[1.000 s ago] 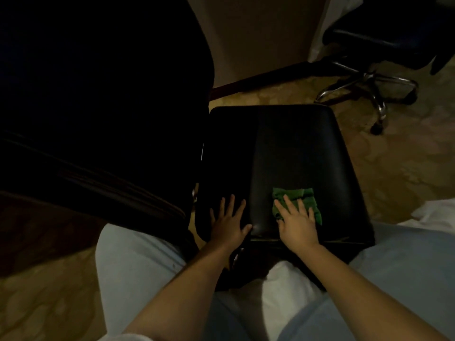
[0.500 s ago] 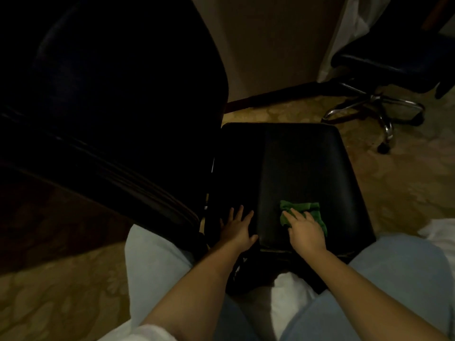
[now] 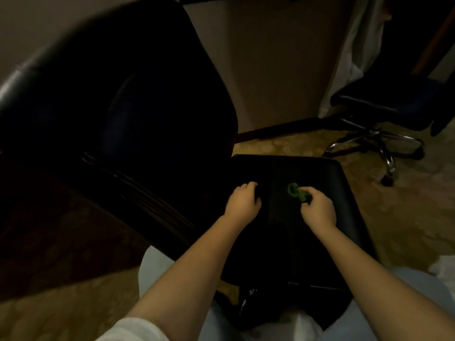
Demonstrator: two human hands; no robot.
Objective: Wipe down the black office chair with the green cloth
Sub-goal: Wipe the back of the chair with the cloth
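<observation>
Chair backrest (image 3: 103, 114) fills the left, tilted, smooth and dark; probably slick under a wipe. Left hand (image 3: 242, 202) rests curled on the seat (image 3: 339, 193), fingers bent, holding nothing, likely steadying the chair since it could roll or swivel. Right hand (image 3: 318, 209) is clamped on the cloth (image 3: 298, 193), which is bunched and pokes out ahead of the knuckles, touching mid-seat. Cloth looks soft, light, limp: pinch anywhere, better spread flat.
</observation>
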